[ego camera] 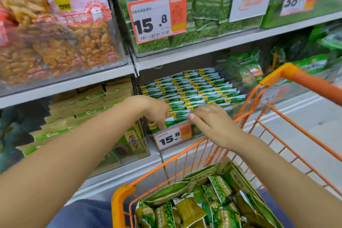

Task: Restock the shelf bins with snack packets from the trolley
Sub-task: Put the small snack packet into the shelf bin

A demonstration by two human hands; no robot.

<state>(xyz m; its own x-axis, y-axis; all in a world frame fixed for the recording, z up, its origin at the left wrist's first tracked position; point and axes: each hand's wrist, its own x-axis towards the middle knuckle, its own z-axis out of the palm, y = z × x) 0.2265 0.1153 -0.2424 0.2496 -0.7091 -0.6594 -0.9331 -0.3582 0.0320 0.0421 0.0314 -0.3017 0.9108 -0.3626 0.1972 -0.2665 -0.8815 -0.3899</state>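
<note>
A clear shelf bin (187, 146) on the lower shelf holds several tight rows of green snack packets (196, 89) standing on edge. My left hand (157, 111) reaches into the bin's front left corner, fingers curled down onto the front row of packets. My right hand (211, 122) rests flat, fingers spread, on the front packets just to the right. Below, the orange wire trolley (118, 201) carries loose green pea packets (220, 190) and opened paper sacks (170, 192).
A price tag reading 15.8 (172, 139) hangs on the bin's front. Left of it stands a bin of tan-and-green packets (83, 109). Upper shelves hold green packets (207, 24) and orange snacks (61, 46). The trolley handle (312, 83) is at right.
</note>
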